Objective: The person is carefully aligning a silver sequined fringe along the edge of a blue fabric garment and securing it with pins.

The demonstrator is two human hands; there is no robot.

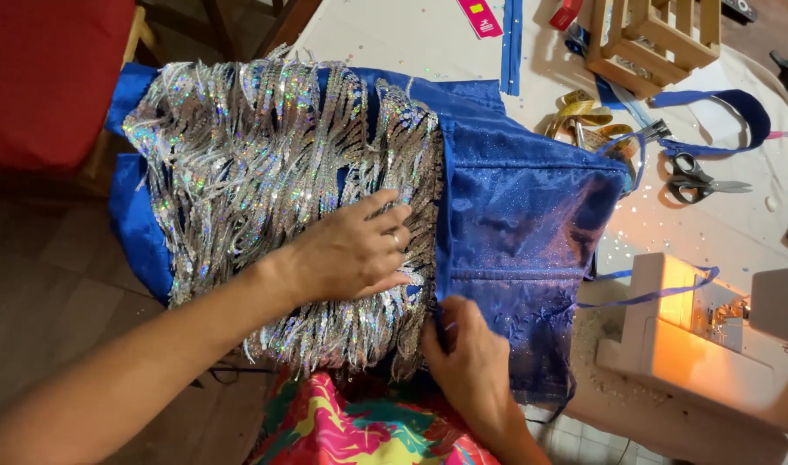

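A: Item one, your garment?

B: Blue glittery garment (523,215), lying flat across the surface (721,224). The silver sequin fringe panel (265,181) covers its left half; the right half is bare blue.

A: Your hands?

B: Your left hand (351,251) lies flat on the fringe, fingers slightly spread, pressing it down. Your right hand (469,357) pinches the fabric where the fringe edge meets the blue.

A: Progress?

B: The panel looks placed, and its edge is being worked. I can't tell whether it is stitched down. The sewing machine (704,336) stands lit just beside it; the scissors (695,179) lie apart.
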